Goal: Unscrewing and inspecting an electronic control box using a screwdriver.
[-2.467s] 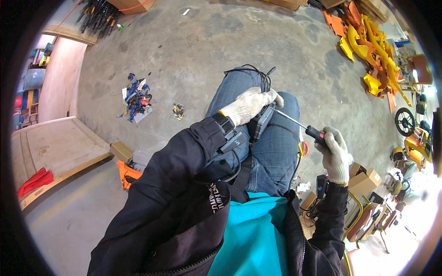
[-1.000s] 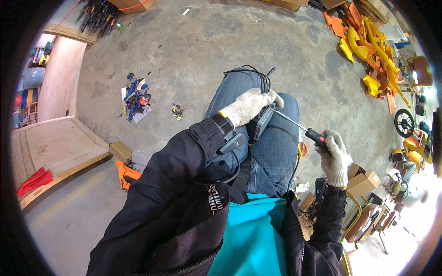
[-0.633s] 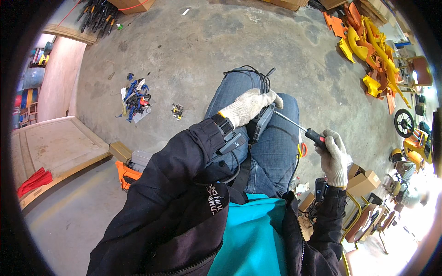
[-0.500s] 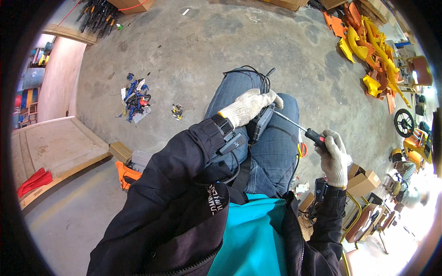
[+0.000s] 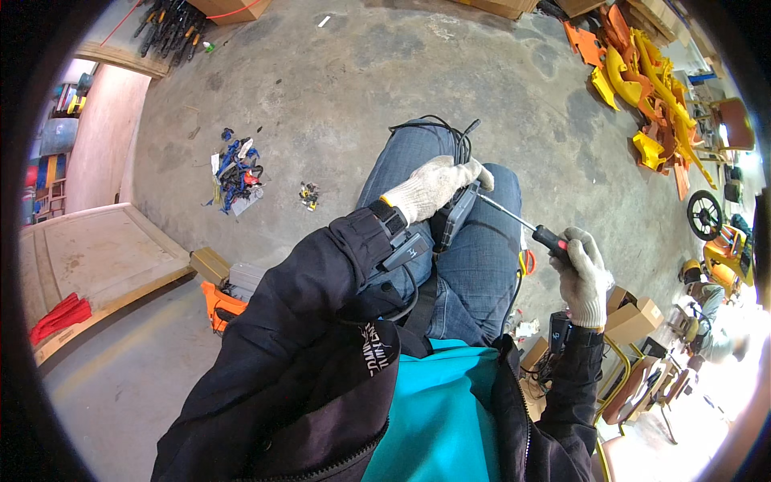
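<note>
Bare concrete floor point(image 5: 337, 72) lies below, strewn with yellow and orange plastic parts point(image 5: 642, 96). A rigid, light-looking dark module point(image 5: 454, 215) is held on the lap, fingers of the left hand point(image 5: 434, 186) wrapped round its upper end. Its long axis runs up-right to down-left. A screwdriver point(image 5: 522, 227), gripped at the handle by the closed right hand point(image 5: 585, 269), points up-left into it.

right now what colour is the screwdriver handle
Black with a red band, on the screwdriver in the right hand; head view.

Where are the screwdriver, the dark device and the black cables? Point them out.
screwdriver point(image 5: 549, 238), head view, on its black and red handle
dark device point(image 5: 454, 215), head view, on its casing
black cables point(image 5: 459, 143), head view, on the bundle
</note>
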`<state>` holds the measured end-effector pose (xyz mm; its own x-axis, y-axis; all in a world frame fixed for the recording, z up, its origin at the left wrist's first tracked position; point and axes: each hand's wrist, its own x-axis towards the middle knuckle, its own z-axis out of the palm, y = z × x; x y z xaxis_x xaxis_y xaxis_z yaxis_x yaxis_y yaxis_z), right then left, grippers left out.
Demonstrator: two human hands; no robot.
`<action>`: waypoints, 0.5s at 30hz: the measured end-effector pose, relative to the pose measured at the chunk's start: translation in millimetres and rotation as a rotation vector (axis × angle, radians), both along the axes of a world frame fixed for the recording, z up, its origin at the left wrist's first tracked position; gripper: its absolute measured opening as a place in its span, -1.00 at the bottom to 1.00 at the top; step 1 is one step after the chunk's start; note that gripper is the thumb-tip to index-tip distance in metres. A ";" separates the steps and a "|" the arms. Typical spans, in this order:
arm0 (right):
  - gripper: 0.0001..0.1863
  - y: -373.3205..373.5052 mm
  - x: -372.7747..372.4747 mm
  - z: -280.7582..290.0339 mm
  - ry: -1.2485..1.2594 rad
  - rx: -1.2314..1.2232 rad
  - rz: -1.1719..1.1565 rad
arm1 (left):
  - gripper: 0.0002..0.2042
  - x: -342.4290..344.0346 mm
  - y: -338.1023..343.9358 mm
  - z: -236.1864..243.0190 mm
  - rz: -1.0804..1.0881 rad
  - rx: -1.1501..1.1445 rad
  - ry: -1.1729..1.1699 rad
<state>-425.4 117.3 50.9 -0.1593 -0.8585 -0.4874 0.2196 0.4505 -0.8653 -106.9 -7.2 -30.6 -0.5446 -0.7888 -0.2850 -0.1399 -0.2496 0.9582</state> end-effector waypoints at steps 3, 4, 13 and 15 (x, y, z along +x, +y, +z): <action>-0.62 1.4 -1.7 -1.4 -0.002 -0.004 -0.006 | -0.48 -0.2 1.1 14.9 -0.011 -0.009 -0.032; -0.62 1.4 -1.0 -0.2 -0.001 -0.004 -0.007 | -0.47 0.1 1.3 19.3 -0.017 -0.027 -0.079; -0.61 1.3 0.0 -1.7 0.003 0.003 -0.009 | -0.49 -0.2 -0.7 0.7 -0.017 -0.008 0.023; -0.61 1.7 -0.4 -2.1 0.003 0.002 -0.014 | -0.49 -0.5 -0.7 0.6 -0.016 -0.013 0.013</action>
<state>-425.8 119.0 48.7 -0.1723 -0.8553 -0.4885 0.2236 0.4491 -0.8651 -107.4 -7.9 -29.9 -0.5609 -0.7833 -0.2678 -0.1316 -0.2350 0.9630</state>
